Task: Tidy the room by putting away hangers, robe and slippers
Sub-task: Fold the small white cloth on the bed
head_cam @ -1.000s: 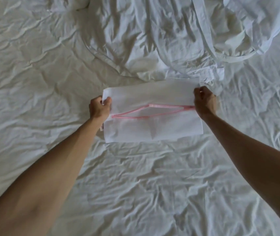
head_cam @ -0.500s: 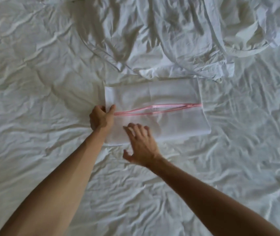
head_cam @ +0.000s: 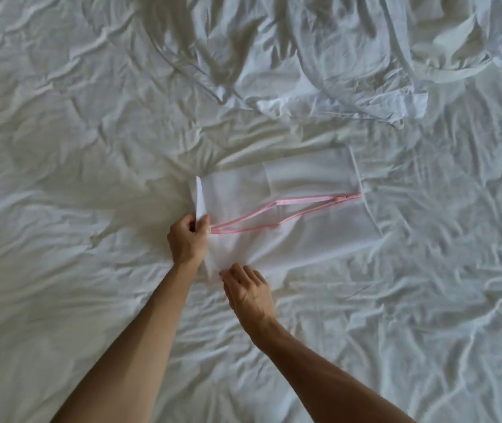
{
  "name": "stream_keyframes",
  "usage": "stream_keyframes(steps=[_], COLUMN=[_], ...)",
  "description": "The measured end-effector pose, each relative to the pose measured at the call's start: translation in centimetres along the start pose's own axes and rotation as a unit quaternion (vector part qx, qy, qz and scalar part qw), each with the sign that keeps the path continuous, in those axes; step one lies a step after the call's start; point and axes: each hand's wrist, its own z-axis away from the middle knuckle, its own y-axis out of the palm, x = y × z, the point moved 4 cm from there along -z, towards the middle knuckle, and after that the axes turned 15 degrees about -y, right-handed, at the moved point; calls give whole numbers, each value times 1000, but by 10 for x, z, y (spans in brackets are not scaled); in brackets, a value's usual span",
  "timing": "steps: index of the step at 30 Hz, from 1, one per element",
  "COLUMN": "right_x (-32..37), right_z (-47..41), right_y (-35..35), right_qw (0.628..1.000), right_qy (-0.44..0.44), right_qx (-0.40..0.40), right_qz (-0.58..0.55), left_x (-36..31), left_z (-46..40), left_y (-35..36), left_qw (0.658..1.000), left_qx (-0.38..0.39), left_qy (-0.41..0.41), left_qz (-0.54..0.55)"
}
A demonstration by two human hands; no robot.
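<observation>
A flat white mesh bag with a pink zipper, partly unzipped, lies on the bed in the middle of the head view. My left hand pinches the bag's left edge, which is lifted a little. My right hand is at the bag's near left corner, fingers relaxed and reaching onto the fabric, holding nothing. A crumpled white garment, perhaps the robe, lies bunched at the top of the view beyond the bag.
A wrinkled white bedsheet covers the whole view. No hangers or slippers are in sight.
My right hand let go of the bag's right end and moved to its near left corner. The left hand keeps its pinch and has lifted the left edge slightly.
</observation>
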Motion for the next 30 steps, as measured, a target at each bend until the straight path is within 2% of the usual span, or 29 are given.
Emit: stream_keyframes(steps=[4, 9, 12, 14, 16, 19, 23, 27, 30], right_x=[15, 14, 14, 11, 3, -34, -112, -168, -186], right_z=[16, -1, -13, -19, -22, -10, 24, 54, 69], right_y=[5, 4, -3, -22, -54, -96, -126, -135, -138], right_qw=[1000, 997, 999, 993, 966, 880, 812, 801, 796], right_qy=[-1, 23, 40, 100, 183, 313, 434, 503, 536], right_qx=[30, 60, 15, -40, -102, -175, -220, -161, -138], right_qz=[-7, 36, 5, -53, -150, -311, -323, -281, -244], left_x=[26, 19, 3, -16, -41, -88, -146, -166, -162], left_z=[14, 11, 18, 27, 38, 65, 112, 134, 134], left_y=[-10, -16, -22, -24, -18, 17, 101, 166, 194], left_qw=[1000, 1000, 999, 998, 997, 991, 984, 989, 993], left_qx=[-7, -15, -32, -42, -31, 17, 108, 118, 109], left_qy=[2, -14, -19, -23, -39, -44, -13, 2, 4], left_qz=[2, 11, 13, 28, 67, 126, 140, 91, 54])
